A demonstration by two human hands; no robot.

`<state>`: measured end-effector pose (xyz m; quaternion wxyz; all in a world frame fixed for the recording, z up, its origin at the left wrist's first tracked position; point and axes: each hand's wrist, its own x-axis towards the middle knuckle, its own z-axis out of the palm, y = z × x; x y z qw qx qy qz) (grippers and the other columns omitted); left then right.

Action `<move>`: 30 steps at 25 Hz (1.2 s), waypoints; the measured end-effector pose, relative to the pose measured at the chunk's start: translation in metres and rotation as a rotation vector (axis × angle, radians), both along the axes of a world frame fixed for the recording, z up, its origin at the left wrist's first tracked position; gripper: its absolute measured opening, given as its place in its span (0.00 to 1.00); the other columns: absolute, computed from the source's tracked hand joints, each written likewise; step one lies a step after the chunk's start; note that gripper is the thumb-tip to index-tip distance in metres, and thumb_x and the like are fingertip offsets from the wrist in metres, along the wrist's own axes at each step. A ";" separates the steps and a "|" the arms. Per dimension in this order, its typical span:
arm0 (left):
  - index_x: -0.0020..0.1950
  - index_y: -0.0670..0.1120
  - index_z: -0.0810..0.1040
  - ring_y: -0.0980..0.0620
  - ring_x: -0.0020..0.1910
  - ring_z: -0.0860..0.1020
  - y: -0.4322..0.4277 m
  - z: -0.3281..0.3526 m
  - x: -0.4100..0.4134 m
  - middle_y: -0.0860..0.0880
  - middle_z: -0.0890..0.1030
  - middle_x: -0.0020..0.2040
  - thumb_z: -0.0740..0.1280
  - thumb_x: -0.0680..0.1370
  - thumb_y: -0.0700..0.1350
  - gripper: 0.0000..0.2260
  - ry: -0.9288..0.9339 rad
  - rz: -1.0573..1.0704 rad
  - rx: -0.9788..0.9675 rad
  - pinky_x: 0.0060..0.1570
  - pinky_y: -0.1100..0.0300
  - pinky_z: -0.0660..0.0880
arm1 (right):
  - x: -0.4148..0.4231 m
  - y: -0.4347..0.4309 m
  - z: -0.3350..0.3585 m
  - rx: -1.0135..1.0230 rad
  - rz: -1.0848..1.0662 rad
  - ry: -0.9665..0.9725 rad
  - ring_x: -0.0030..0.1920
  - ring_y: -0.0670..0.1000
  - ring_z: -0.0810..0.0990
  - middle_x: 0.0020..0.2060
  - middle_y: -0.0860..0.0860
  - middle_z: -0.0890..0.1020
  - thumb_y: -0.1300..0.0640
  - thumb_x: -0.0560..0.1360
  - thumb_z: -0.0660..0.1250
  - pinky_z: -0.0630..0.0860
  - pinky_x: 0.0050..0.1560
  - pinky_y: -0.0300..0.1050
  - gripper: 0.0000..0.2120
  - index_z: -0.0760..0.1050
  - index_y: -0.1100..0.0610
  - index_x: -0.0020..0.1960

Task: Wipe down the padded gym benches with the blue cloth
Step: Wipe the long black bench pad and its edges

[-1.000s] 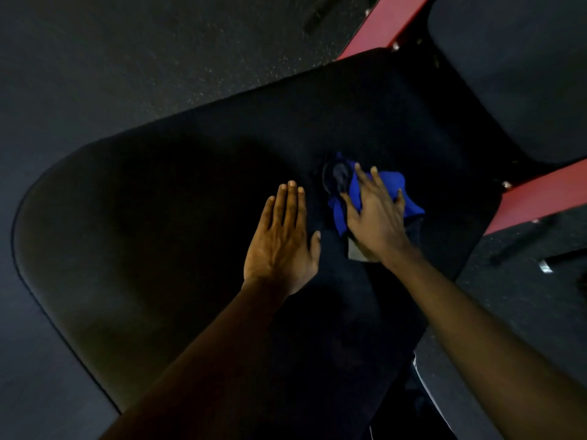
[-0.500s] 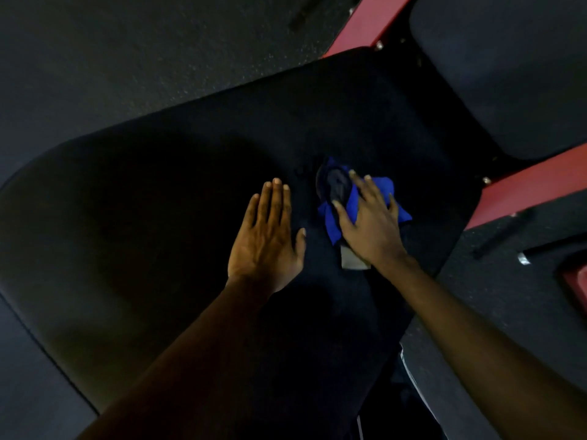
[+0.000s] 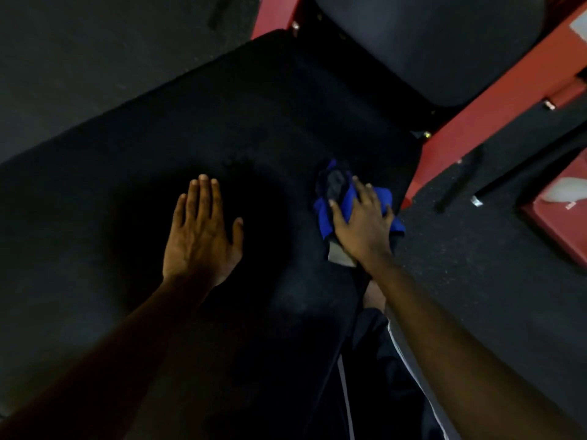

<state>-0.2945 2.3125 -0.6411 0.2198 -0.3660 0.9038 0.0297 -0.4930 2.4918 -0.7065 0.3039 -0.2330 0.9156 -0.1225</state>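
A wide black padded bench [image 3: 158,131] fills most of the view. My left hand [image 3: 201,231] lies flat on it, fingers straight and together. To the right, my right hand [image 3: 362,225] presses the crumpled blue cloth [image 3: 324,214] against the pad close to its right edge, fingers spread over it. A dark patch and a pale tag show on the cloth. A second black pad [image 3: 438,42] sits at the upper right, beyond a gap.
Red frame bars [image 3: 470,122] run along the bench's right side and at the top [image 3: 273,14]. Dark speckled rubber floor [image 3: 476,265] lies to the right and upper left. A red piece [image 3: 559,211] sits at the far right edge. My trouser leg [image 3: 374,376] is below.
My right hand has slid the cloth rightward toward the bench's right edge. My left hand stayed flat on the pad, and the gap between my hands has widened.
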 end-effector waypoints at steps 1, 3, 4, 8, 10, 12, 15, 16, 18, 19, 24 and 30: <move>0.81 0.37 0.50 0.43 0.81 0.49 0.001 -0.001 0.001 0.38 0.50 0.82 0.46 0.83 0.57 0.33 0.002 -0.002 -0.001 0.79 0.48 0.48 | -0.013 -0.003 -0.008 0.046 -0.078 -0.031 0.80 0.51 0.53 0.80 0.46 0.58 0.37 0.81 0.57 0.49 0.77 0.67 0.32 0.64 0.55 0.78; 0.82 0.38 0.49 0.44 0.82 0.48 0.001 -0.001 0.001 0.39 0.49 0.82 0.50 0.84 0.57 0.33 0.003 0.004 0.013 0.80 0.49 0.46 | -0.009 -0.005 -0.009 0.071 -0.098 -0.037 0.81 0.51 0.50 0.81 0.46 0.56 0.36 0.81 0.55 0.45 0.77 0.67 0.32 0.65 0.54 0.77; 0.82 0.38 0.49 0.44 0.82 0.48 0.000 0.000 0.000 0.39 0.49 0.82 0.51 0.84 0.57 0.33 0.012 0.013 0.022 0.80 0.50 0.46 | 0.004 -0.002 -0.001 0.048 -0.054 -0.033 0.81 0.51 0.49 0.81 0.46 0.55 0.35 0.80 0.55 0.45 0.77 0.67 0.32 0.64 0.53 0.78; 0.81 0.38 0.57 0.42 0.81 0.52 0.011 0.012 0.010 0.38 0.55 0.81 0.56 0.84 0.53 0.29 0.094 0.072 0.059 0.78 0.47 0.50 | 0.067 0.038 0.043 -0.034 0.185 -0.040 0.81 0.52 0.47 0.81 0.45 0.51 0.29 0.77 0.52 0.45 0.76 0.67 0.38 0.58 0.49 0.80; 0.81 0.39 0.57 0.42 0.81 0.53 0.036 0.026 0.026 0.39 0.55 0.81 0.52 0.84 0.54 0.29 0.098 0.116 0.063 0.78 0.46 0.51 | 0.082 0.050 0.052 -0.044 0.265 -0.051 0.81 0.52 0.46 0.82 0.44 0.50 0.28 0.77 0.51 0.45 0.76 0.67 0.39 0.58 0.49 0.80; 0.82 0.41 0.55 0.43 0.81 0.52 0.064 0.040 0.044 0.40 0.54 0.81 0.48 0.83 0.56 0.31 0.076 0.148 0.056 0.78 0.46 0.50 | 0.088 0.048 0.054 -0.080 0.350 -0.071 0.81 0.52 0.47 0.82 0.45 0.51 0.28 0.77 0.49 0.47 0.75 0.68 0.38 0.61 0.49 0.79; 0.82 0.41 0.55 0.42 0.81 0.53 0.086 0.044 0.054 0.39 0.55 0.81 0.48 0.83 0.56 0.30 0.059 0.157 0.008 0.78 0.46 0.51 | 0.080 0.029 0.049 -0.154 0.464 -0.029 0.79 0.53 0.57 0.80 0.45 0.59 0.31 0.78 0.54 0.55 0.72 0.71 0.33 0.70 0.51 0.74; 0.82 0.41 0.55 0.42 0.81 0.53 0.087 0.043 0.054 0.39 0.55 0.81 0.48 0.83 0.55 0.30 0.053 0.156 -0.008 0.78 0.46 0.52 | 0.074 0.020 0.044 -0.162 0.480 -0.006 0.78 0.53 0.60 0.79 0.46 0.62 0.33 0.79 0.55 0.57 0.71 0.72 0.32 0.72 0.53 0.72; 0.81 0.39 0.55 0.41 0.81 0.53 0.087 0.040 0.053 0.37 0.55 0.81 0.49 0.83 0.54 0.30 0.043 0.151 -0.033 0.79 0.46 0.52 | 0.062 -0.003 0.036 -0.169 0.457 0.015 0.77 0.53 0.62 0.78 0.46 0.64 0.34 0.79 0.57 0.58 0.70 0.71 0.31 0.71 0.54 0.73; 0.81 0.39 0.55 0.41 0.81 0.53 0.088 0.038 0.052 0.37 0.55 0.81 0.49 0.83 0.53 0.30 0.039 0.149 -0.041 0.79 0.46 0.52 | 0.057 -0.015 0.034 -0.157 0.424 0.006 0.77 0.53 0.61 0.78 0.47 0.64 0.35 0.80 0.58 0.57 0.71 0.70 0.31 0.69 0.54 0.75; 0.82 0.40 0.53 0.42 0.81 0.52 0.087 0.037 0.049 0.39 0.54 0.81 0.47 0.82 0.54 0.31 0.035 0.149 -0.051 0.79 0.47 0.50 | 0.056 -0.035 0.050 -0.112 0.335 -0.182 0.81 0.51 0.49 0.81 0.47 0.55 0.38 0.83 0.51 0.45 0.76 0.66 0.31 0.56 0.52 0.81; 0.82 0.41 0.53 0.43 0.81 0.51 0.088 0.039 0.049 0.39 0.54 0.82 0.45 0.82 0.55 0.31 0.054 0.160 -0.044 0.80 0.48 0.49 | 0.009 -0.003 0.042 -0.129 -0.094 -0.214 0.71 0.59 0.71 0.73 0.58 0.69 0.44 0.76 0.70 0.71 0.67 0.52 0.35 0.64 0.56 0.76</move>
